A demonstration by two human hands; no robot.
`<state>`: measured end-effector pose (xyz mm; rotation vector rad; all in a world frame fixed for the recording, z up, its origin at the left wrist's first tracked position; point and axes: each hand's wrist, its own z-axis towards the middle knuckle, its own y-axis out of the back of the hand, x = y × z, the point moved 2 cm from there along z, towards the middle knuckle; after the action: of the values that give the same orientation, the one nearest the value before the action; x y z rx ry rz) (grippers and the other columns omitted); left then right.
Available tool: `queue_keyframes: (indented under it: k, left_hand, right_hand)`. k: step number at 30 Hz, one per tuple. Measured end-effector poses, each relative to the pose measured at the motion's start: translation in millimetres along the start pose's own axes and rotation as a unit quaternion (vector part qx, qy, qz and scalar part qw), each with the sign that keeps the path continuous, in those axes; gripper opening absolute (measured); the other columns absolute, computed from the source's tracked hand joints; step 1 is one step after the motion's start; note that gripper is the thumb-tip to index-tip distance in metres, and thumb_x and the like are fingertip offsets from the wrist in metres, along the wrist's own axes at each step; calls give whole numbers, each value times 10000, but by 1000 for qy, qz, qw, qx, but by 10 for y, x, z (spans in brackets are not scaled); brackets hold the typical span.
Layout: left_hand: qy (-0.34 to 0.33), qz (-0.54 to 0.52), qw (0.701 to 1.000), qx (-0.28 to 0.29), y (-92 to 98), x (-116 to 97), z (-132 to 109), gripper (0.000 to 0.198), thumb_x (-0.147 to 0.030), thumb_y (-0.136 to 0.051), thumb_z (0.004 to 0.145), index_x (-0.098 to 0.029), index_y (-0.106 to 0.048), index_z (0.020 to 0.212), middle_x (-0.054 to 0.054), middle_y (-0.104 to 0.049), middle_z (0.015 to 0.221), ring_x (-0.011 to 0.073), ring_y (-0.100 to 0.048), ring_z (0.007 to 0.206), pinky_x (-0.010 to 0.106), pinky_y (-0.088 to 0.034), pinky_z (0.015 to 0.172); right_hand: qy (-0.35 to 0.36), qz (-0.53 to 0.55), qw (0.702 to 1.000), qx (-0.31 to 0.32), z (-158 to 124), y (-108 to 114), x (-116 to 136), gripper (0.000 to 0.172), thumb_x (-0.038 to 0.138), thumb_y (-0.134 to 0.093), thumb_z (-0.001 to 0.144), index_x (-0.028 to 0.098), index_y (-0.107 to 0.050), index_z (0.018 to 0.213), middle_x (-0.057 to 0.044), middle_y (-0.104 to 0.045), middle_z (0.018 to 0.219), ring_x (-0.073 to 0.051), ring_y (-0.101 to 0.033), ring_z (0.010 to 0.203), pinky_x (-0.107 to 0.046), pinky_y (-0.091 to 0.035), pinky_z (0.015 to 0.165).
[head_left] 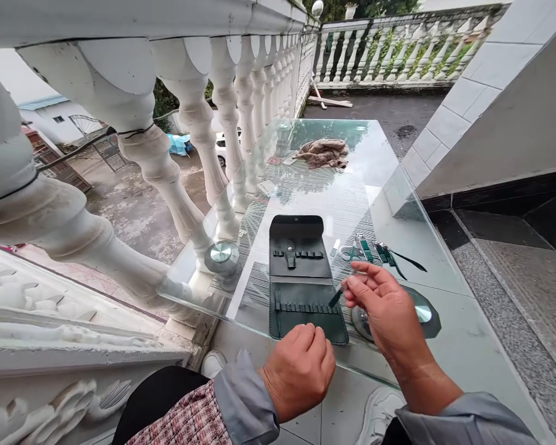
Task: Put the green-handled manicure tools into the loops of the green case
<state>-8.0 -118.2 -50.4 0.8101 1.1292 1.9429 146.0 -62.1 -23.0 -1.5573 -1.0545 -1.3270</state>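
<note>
An unfolded dark green manicure case lies on the glass table, with rows of elastic loops and a snap tab. One slim tool sits upright at the left of its lower row. My right hand is raised beside the lower right of the case, pinching a small manicure tool with a dark green end; its tip is too small to make out. My left hand is closed at the case's near edge, and whatever its fingers hold is hidden. Beyond my right hand lie nail clippers and several other green-handled tools.
The glass table stands on round metal-capped legs. A crumpled brown cloth lies toward its far end. A white balustrade runs along the left, and a tiled sloping wall with stone steps is on the right.
</note>
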Motion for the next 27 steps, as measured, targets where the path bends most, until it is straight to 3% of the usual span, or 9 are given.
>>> queue_keyframes:
  k: [6,12,16,21,27]
  left_hand:
    - [-6,31,999,-16,-47,4,-90,282,-136,-372,882,-54,-588,1043,180,-616,1079,246,-611,949,360,-488,775]
    - [7,47,999,15,-16,14,-143,323,-142,-353,888,-36,-579,1091,212,-597,1121,258,-605,983,376,-486,801]
    - [11,48,999,-1,5,8,-166,343,-144,-347,884,-30,-589,1097,207,-603,1117,272,-602,997,381,-483,824]
    - [-2,47,998,32,-4,5,-173,357,-154,-345,887,-18,-570,1129,233,-581,1154,282,-595,1021,406,-477,835]
    - [5,44,999,29,-26,3,-170,347,-151,-348,886,-23,-579,1112,230,-586,1148,275,-603,1008,402,-480,832]
  right_hand:
    - [10,-38,996,82,53,-417,-86,389,449,-637,703,189,-542,975,-6,-600,727,-111,-550,592,-241,-480,514]
    - [13,-111,987,111,127,-685,-196,326,408,-575,723,182,-557,957,-15,-617,704,-115,-551,563,-239,-468,489]
    - [37,-177,974,134,175,-755,-250,257,346,-523,749,198,-572,953,3,-608,680,-115,-537,557,-247,-457,509]
    - [45,-237,956,166,260,-759,-295,250,306,-504,746,209,-577,964,10,-617,679,-118,-540,561,-252,-443,529]
    - [44,-254,951,170,324,-797,-309,228,292,-509,723,208,-602,913,19,-600,656,-111,-531,528,-245,-424,502]
